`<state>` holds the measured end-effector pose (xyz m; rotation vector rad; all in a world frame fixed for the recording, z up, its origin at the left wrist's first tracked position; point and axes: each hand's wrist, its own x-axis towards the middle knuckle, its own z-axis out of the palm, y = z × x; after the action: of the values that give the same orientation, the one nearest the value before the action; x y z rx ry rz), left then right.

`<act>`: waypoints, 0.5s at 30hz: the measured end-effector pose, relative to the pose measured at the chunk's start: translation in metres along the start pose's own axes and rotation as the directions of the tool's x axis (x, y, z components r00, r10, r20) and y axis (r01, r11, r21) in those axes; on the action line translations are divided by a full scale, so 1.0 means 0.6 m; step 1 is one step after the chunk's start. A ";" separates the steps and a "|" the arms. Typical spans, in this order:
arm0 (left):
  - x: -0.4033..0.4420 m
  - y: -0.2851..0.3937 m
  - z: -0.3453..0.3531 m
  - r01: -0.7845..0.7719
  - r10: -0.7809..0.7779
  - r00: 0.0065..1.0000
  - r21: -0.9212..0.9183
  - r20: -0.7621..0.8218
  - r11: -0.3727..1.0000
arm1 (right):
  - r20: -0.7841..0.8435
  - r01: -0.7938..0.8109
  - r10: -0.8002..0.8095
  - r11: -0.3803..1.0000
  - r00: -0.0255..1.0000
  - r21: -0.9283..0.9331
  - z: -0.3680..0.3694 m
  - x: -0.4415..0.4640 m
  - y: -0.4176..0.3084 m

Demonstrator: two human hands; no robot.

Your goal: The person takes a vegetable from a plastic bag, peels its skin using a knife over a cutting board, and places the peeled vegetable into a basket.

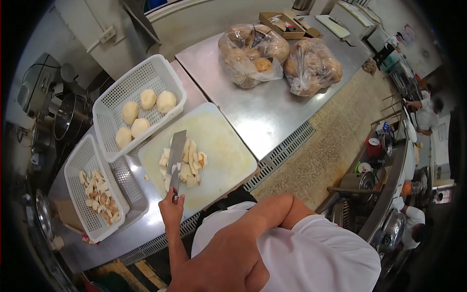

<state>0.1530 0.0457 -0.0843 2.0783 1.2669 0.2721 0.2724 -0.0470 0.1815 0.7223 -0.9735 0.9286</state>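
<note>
My left hand (171, 209) grips the handle of a broad-bladed knife (177, 155), whose blade lies over a pile of pale peelings or slices (190, 168) on the white cutting board (224, 151). Large and close to the camera, my right hand (219, 258) is raised at the bottom of the view, away from the board; its fingers are hidden. Several peeled round pieces (166, 101) sit in a white perforated basket (104, 129) above the board. A second white basket (75, 194), to the left, holds peelings with brown skin (103, 198).
Two clear bags of brown round produce (250, 51) (311, 68) stand on the steel table (199, 53). Behind them are an open cardboard box (282, 24) and another board (332, 26). Pots (357, 182) and people in white (429, 113) are at the right.
</note>
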 end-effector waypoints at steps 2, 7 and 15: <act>-0.001 -0.006 0.001 -0.024 0.024 1.000 0.008 0.001 1.000 | 0.100 -0.167 0.162 0.985 0.982 0.040 -0.030 0.000 -0.021; -0.003 -0.016 -0.008 -0.206 0.246 0.965 0.319 -0.093 0.925 | -0.281 -0.518 0.438 0.670 0.854 -0.532 -0.075 -0.005 -0.103; 0.001 0.011 -0.082 -0.384 0.376 0.923 0.255 0.079 0.888 | -0.464 -0.122 0.588 -0.526 0.663 -0.841 -0.273 -0.284 -0.065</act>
<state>0.1334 0.0659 -0.0432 2.5524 0.9062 0.2551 0.3228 0.0201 -0.0428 -1.3424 -1.9717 0.1972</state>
